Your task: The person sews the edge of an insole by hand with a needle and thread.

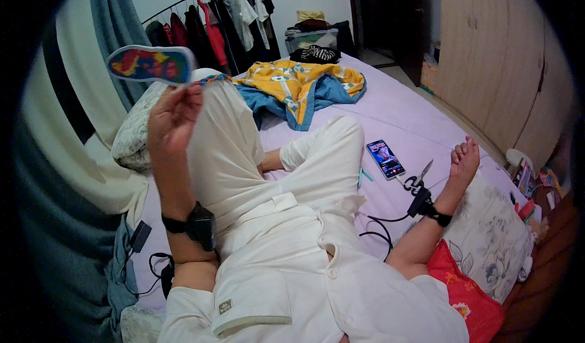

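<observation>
My left hand (175,114) is raised at the left beside my bent knee. Its fingers pinch the lower end of a shoe insole (152,64), white-edged and stitched in blue, red, yellow and green. Strands of multicoloured thread (214,79) lie over the knee just right of it. Out to the right, my right hand (465,160) is held up with its fingers curled together; whatever they hold, if anything, is too small to make out. Nearest to that hand on the bed are scissors (419,179) with black handles and a lit phone (385,159) with a cable plugged in.
A yellow and blue blanket (298,90) lies crumpled on the lilac bed sheet (402,117). Pillows (487,239) and a red cushion (466,291) lie at the right. Black cables (384,230) run by my right forearm. Curtains (79,160) hang left; a clothes rack (213,23) stands behind.
</observation>
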`<state>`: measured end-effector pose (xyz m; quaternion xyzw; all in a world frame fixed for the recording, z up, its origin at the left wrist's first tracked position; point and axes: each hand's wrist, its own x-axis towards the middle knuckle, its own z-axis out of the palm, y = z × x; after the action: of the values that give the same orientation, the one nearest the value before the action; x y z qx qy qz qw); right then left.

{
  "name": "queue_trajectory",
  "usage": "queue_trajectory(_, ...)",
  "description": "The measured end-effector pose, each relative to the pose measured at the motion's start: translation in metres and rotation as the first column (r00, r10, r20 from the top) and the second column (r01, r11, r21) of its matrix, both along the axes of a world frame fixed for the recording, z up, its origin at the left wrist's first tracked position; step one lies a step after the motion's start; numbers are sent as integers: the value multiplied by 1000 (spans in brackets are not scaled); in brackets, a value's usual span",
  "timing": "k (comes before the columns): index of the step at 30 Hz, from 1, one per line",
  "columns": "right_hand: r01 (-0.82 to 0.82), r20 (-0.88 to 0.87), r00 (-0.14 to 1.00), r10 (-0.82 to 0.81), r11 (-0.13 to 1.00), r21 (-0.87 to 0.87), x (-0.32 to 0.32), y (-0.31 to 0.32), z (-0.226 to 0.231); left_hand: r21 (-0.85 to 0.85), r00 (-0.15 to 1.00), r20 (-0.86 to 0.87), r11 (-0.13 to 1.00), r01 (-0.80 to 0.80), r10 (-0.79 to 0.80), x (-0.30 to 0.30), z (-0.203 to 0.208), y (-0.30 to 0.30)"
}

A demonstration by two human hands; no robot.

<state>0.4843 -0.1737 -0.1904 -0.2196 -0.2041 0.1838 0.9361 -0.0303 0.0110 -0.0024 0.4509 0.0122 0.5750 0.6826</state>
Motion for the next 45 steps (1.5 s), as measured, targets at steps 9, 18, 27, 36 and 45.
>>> queue_trajectory(9,-209,485,800,353,922,-325,-169,47,72,20,781,-602,975,220,-165,104,-34,-64)
queue_trajectory(18,-405,636,491,596,802,-438,-243,44,69,110,737,-671,972,206,-81,115,-47,-76)
queue_trajectory(27,-432,719,442,536,830,-353,-238,49,63,122,757,-646,965,233,-101,113,-44,-80)
queue_trajectory(36,-436,717,461,523,837,-330,-238,51,62,86,752,-643,963,255,-141,113,-46,-79)
queue_trajectory(45,-427,736,469,489,855,-296,-238,53,60,70,757,-637,968,240,-142,116,-48,-80)
